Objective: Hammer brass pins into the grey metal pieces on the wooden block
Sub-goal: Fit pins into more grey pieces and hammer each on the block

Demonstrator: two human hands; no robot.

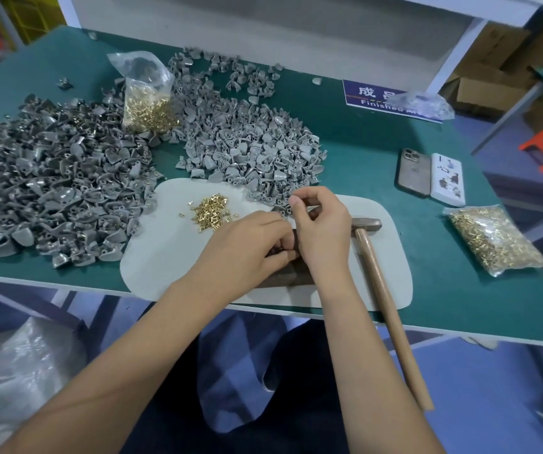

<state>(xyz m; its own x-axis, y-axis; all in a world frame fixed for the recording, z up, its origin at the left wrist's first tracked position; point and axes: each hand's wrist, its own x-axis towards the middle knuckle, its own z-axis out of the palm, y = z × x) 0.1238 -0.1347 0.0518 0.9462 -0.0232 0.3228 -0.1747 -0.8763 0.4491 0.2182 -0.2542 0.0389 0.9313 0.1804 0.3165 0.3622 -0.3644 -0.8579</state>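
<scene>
A dark wooden block (291, 273) lies on a white mat (165, 250) at the table's front edge, mostly hidden under both hands. My left hand (247, 244) pinches a small grey metal piece (278, 250) on the block. My right hand (321, 224) is right beside it with its fingers curled over the same spot; what its fingertips hold is hidden. Loose brass pins (211, 209) lie in a small heap on the mat, left of the hands. The hammer (381, 290) rests untouched on the mat at the right, its handle reaching past the table edge.
Grey metal pieces fill two big heaps, one at the left (44, 178) and one behind the mat (250, 139). Bags of brass pins stand at the back (145, 103) and lie at the right (493, 240). A phone (414, 172) and a white box (447, 178) lie at the right.
</scene>
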